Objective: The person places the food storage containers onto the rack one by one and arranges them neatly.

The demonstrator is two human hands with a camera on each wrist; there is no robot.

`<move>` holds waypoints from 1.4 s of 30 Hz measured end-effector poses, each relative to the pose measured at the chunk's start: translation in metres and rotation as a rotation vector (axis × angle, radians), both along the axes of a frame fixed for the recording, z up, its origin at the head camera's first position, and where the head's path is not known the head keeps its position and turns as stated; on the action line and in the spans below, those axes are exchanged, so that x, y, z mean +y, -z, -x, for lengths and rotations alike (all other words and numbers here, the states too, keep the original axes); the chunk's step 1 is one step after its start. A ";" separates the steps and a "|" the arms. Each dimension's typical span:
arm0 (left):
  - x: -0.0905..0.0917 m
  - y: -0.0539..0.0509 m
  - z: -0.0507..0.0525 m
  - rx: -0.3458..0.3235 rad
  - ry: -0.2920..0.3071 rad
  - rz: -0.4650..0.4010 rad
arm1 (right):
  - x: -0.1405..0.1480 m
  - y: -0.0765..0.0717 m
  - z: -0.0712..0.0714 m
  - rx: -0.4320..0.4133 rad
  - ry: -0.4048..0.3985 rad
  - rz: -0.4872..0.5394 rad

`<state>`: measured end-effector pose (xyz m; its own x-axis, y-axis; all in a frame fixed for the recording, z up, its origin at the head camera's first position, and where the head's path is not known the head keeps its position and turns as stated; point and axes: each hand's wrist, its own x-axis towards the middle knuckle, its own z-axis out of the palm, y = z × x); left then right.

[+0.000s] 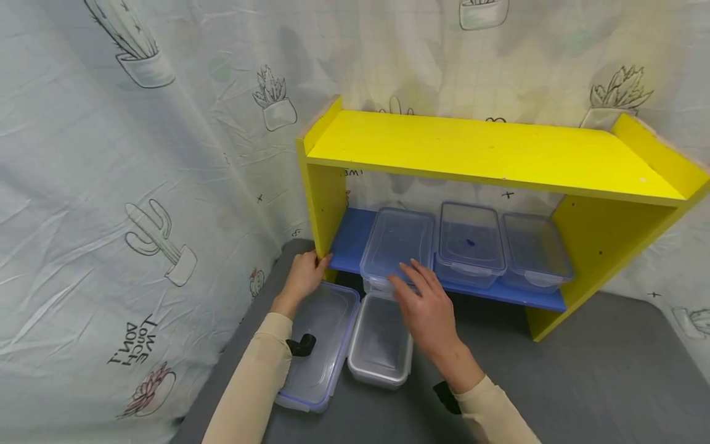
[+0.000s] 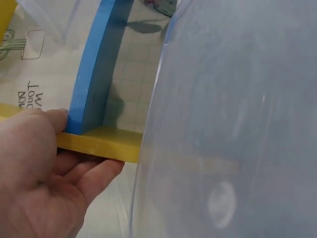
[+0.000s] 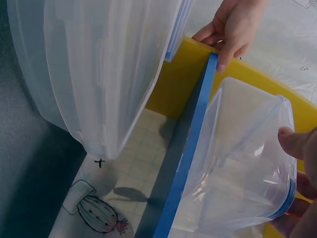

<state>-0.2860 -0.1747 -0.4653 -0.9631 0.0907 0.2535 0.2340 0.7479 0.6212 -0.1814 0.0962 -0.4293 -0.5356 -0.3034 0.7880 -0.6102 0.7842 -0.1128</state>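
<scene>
A yellow shelf unit point(image 1: 499, 145) with a blue lower board point(image 1: 355, 237) stands on the grey table. My left hand point(image 1: 302, 277) grips the edge of its left side panel point(image 2: 106, 144) beside the board's corner, thumb on one side and fingers on the other. On that board sits a clear lidded container point(image 1: 396, 237), leftmost of three. Over its front right part is my right hand point(image 1: 427, 308), fingers spread and slightly bent; in the right wrist view its thumb and fingertips are at the container's point(image 3: 237, 163) lid end, and contact is unclear.
Two more clear containers, a middle one point(image 1: 470, 237) and a right one point(image 1: 537, 246), share the blue board. In front of the shelf, a large blue-rimmed container point(image 1: 327, 333) and a smaller grey-lidded one point(image 1: 381, 339) lie on the table point(image 1: 627, 382). A patterned curtain point(image 1: 166, 185) hangs behind.
</scene>
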 end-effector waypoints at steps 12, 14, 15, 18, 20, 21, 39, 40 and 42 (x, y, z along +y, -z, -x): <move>0.000 0.002 0.000 0.003 -0.007 -0.007 | 0.009 -0.004 0.022 -0.050 -0.013 -0.040; -0.001 0.002 -0.001 -0.006 -0.013 -0.021 | 0.009 -0.006 0.025 -0.069 -0.006 -0.076; -0.001 0.002 -0.002 -0.008 -0.019 -0.029 | 0.008 -0.008 0.026 -0.080 -0.002 -0.096; -0.003 0.003 -0.003 -0.002 -0.028 -0.027 | 0.007 -0.012 0.028 -0.108 0.004 -0.145; -0.003 0.004 -0.003 -0.002 -0.028 -0.028 | 0.008 -0.014 0.029 -0.124 0.012 -0.161; -0.003 0.004 -0.003 -0.004 -0.028 -0.024 | 0.008 -0.014 0.030 -0.132 0.015 -0.169; 0.002 0.002 0.001 -0.014 -0.011 -0.006 | 0.016 -0.011 0.045 -0.168 0.042 -0.213; 0.002 0.002 0.001 -0.015 -0.012 -0.006 | 0.016 -0.010 0.045 -0.167 0.042 -0.210; 0.002 0.002 0.001 -0.011 -0.013 -0.010 | 0.015 -0.009 0.045 -0.157 0.039 -0.194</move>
